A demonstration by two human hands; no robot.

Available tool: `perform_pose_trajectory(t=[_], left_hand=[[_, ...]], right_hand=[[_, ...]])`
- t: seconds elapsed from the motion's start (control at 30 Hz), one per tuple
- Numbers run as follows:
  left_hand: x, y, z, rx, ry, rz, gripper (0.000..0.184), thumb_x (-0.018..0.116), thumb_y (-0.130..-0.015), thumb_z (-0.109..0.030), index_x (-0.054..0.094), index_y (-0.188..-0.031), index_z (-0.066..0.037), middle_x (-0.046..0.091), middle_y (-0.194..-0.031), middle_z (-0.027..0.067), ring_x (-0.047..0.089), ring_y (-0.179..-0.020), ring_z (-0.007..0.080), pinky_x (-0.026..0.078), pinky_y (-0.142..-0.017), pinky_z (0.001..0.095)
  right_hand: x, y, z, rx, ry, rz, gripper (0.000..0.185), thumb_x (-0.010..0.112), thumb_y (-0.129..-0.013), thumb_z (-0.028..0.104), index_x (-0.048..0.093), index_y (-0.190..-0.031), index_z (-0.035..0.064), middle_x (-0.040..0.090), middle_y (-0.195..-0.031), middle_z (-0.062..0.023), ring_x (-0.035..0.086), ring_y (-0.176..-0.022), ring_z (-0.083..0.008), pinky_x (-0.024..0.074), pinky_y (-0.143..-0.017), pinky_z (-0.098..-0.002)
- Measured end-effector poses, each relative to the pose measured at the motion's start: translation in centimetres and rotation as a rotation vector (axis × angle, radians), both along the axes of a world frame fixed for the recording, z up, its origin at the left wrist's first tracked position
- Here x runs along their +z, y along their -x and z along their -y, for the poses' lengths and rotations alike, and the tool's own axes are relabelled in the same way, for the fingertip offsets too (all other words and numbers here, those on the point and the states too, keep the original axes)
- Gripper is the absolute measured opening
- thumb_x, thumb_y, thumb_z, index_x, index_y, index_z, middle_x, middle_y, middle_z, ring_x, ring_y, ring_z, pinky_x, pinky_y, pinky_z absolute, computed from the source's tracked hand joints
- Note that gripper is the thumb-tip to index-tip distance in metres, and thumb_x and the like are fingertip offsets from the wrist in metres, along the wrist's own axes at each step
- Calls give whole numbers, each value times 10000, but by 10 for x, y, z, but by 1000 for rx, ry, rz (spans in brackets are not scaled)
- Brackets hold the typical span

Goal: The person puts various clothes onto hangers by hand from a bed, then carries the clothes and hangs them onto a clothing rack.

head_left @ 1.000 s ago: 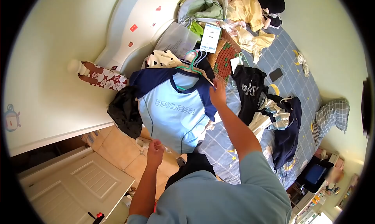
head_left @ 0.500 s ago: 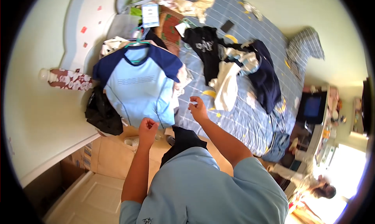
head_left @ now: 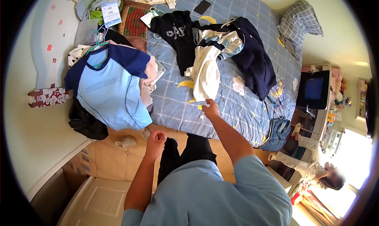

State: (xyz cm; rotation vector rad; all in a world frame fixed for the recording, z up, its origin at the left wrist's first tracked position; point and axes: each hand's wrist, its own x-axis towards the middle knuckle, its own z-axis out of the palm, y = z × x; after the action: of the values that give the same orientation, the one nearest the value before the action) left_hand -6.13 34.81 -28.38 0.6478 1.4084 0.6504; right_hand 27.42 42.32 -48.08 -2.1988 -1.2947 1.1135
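My left hand is in front of my body with its fingers curled in, and nothing shows in it. To its upper left, apart from it, a light-blue T-shirt with navy sleeves lies on a green hanger. My right hand is over the bed's near side, thumb and fingers apart. Its fingertips are just below the end of a white garment; whether they touch it I cannot tell. Beside that lie a black printed top and a dark navy garment.
The bed has a blue checked cover. A black phone-like slab and a checked pillow lie on it. Jeans hang at its edge. A black bag stands at left. Another person is at far right.
My view has swung right and my body has moved along the bed. My right hand has come close to the white garment; my left hand is now farther from the blue T-shirt.
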Motion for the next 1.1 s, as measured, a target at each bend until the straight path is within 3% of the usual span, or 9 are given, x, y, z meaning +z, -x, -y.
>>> perform_pose_trajectory(t=[0.1,0.27,0.4,0.57,0.73,0.8,0.9,1.0,1.1], left_hand=[[-15,-27,1,23,25,-18,116,645,-915,-90,580,-995,-37,597,-823,13,538,-657,68,456,-555,217],[-21,-64,13,123,174,8,130,650,-902,-78,581,-1002,-33,618,-858,25,567,-691,89,476,-575,232],[-23,-71,12,123,255,-57,143,644,-903,-71,578,-1022,-29,614,-870,32,573,-715,91,475,-575,233],[-30,-96,-23,135,136,-97,231,657,-914,-90,544,-1103,-21,602,-922,39,576,-793,105,489,-682,255],[-50,-141,-86,212,5,-35,410,682,-913,-156,506,-1249,2,620,-1098,81,600,-941,150,503,-757,299],[-45,-162,-103,190,107,47,400,679,-910,-159,533,-1242,9,637,-1079,81,603,-938,146,501,-774,298],[-56,-164,-96,-29,64,-35,303,646,-916,-142,601,-1172,14,658,-985,55,597,-889,117,490,-782,280],[-32,-168,-82,-31,83,27,240,594,-931,-106,635,-1138,9,667,-979,22,597,-879,93,480,-801,264],[28,-165,-70,-65,212,143,261,578,-935,-94,629,-1171,4,665,-1024,15,598,-910,93,484,-819,269]], right_hand=[[10,-16,-55,146,-135,97,472,712,-783,184,615,-1237,104,526,-1313,-205,618,-1100,-353,552,-844,-387],[-43,-30,-146,150,-207,-16,571,745,-760,119,578,-1305,88,334,-1484,-239,626,-1113,-309,560,-866,-340],[-45,-22,-185,-75,-109,-163,620,793,-752,179,535,-1270,-44,651,-1118,-199,645,-1025,-277,530,-859,-353],[14,-12,-146,-66,-53,-325,486,676,-810,227,548,-1212,-14,666,-1011,-228,656,-953,-358,508,-825,-412],[105,4,-36,101,93,-754,448,660,-875,113,519,-1293,35,640,-898,-89,594,-798,-133,499,-716,-325],[121,15,1,157,117,-942,501,629,-921,25,470,-1395,43,616,-1059,21,569,-906,-75,488,-775,-257],[141,3,18,12,401,-1292,227,598,-969,176,616,-1156,48,635,-936,-9,600,-804,-104,487,-663,-258],[81,-29,31,-508,433,-1063,414,619,-924,503,566,-837,101,584,-769,-3,571,-675,-125,439,-549,-288],[31,-34,15,-949,585,-1043,705,532,-908,660,507,-1314,85,596,-1276,-96,625,-1076,-240,535,-869,-450]])
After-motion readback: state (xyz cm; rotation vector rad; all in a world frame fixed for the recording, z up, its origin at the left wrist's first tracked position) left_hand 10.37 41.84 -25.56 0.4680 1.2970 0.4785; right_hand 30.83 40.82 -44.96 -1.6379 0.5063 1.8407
